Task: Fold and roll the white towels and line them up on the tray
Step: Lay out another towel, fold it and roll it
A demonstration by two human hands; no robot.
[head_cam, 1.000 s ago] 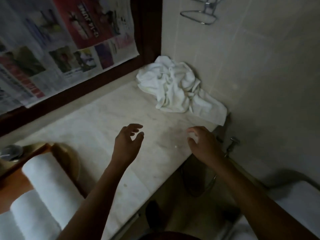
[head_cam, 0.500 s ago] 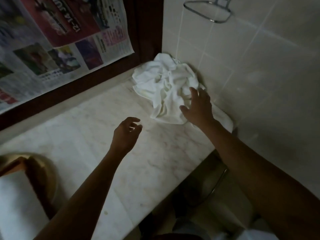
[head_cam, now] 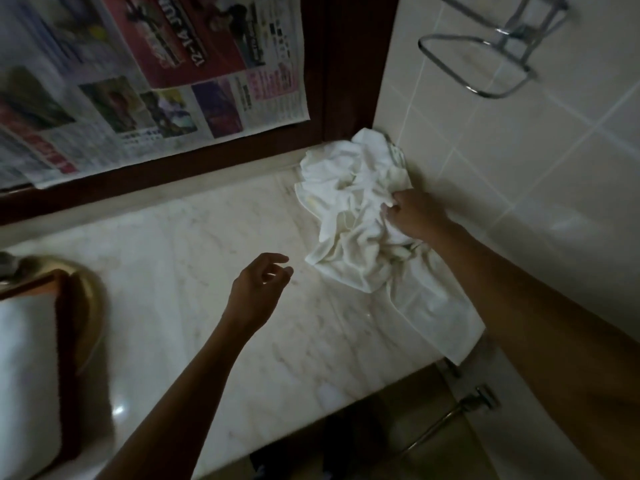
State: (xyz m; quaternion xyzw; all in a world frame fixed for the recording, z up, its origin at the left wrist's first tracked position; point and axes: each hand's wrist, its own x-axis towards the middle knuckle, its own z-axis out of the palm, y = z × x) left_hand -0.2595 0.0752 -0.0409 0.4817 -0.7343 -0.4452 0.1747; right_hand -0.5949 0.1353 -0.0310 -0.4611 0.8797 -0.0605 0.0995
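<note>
A crumpled heap of white towels (head_cam: 349,209) lies in the far right corner of the marble counter (head_cam: 194,271), against the tiled wall. My right hand (head_cam: 415,214) grips a bunch of that cloth on the heap's right side. My left hand (head_cam: 258,292) hovers over the counter just left of the heap, fingers loosely curled and holding nothing. At the left edge a rolled white towel (head_cam: 24,372) lies on a dark wooden tray (head_cam: 64,337).
A dark wood frame (head_cam: 346,64) with newspaper (head_cam: 149,81) taped over it runs along the back. A chrome towel ring (head_cam: 485,60) hangs on the tiled wall above the heap. A brass basin rim (head_cam: 90,299) sits beside the tray. The counter's front edge drops off near a metal valve (head_cam: 479,398).
My right hand went from lying flat on the towel heap to gripping a bunch of it. The left hand stayed hovering. The view shifted slightly right.
</note>
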